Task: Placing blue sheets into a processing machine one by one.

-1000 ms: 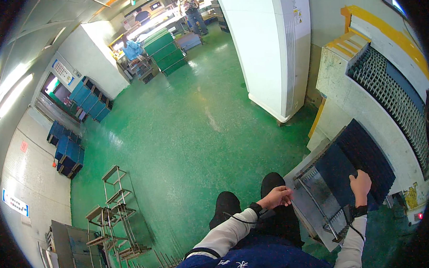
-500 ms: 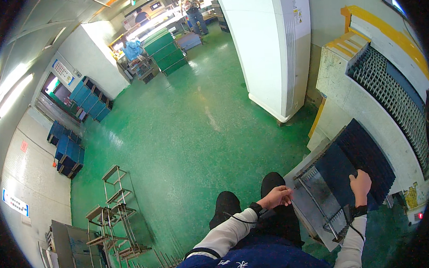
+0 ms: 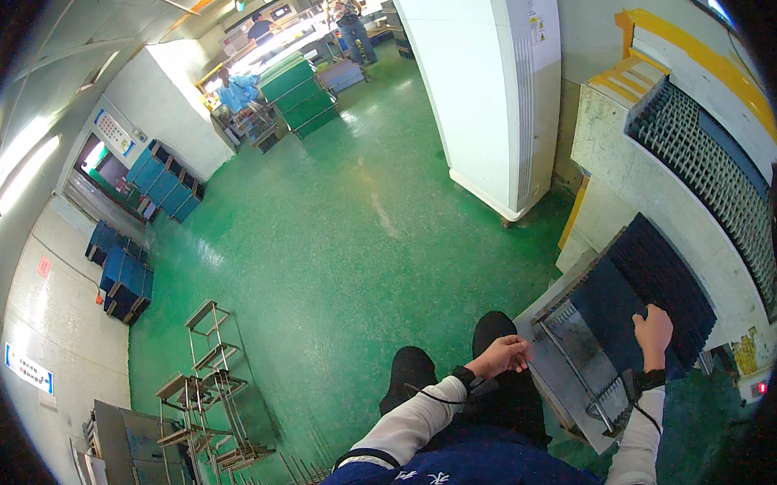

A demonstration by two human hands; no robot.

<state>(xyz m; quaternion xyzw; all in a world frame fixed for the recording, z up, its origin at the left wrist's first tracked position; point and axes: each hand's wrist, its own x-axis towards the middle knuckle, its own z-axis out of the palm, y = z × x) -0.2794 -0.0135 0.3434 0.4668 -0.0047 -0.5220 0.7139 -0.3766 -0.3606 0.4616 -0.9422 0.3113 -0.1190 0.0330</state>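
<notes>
A metal rack (image 3: 576,375) with slotted rails stands beside my legs at the lower right and holds a row of thin dark blue boards (image 3: 663,278). One board (image 3: 606,301) faces me with its flat side. My right hand (image 3: 654,333) is closed at this board's right edge, thumb up; its fingertips are partly hidden. By the rack's left side, my left hand (image 3: 502,356) has its fingers curled together in a pinch. Whatever may be between them is too small to make out. Both wrists wear black bands with a cable.
A pale machine with a slotted conveyor (image 3: 705,155) curves along the right. Ahead stands a tall white cabinet (image 3: 486,99). Empty metal frames (image 3: 208,385) are at the lower left. Blue crates (image 3: 165,183) line the left wall; green crates (image 3: 297,95) and people are far back.
My hands and the boards stay practically in place. Far back, the people at the bright bench have shifted slightly.
</notes>
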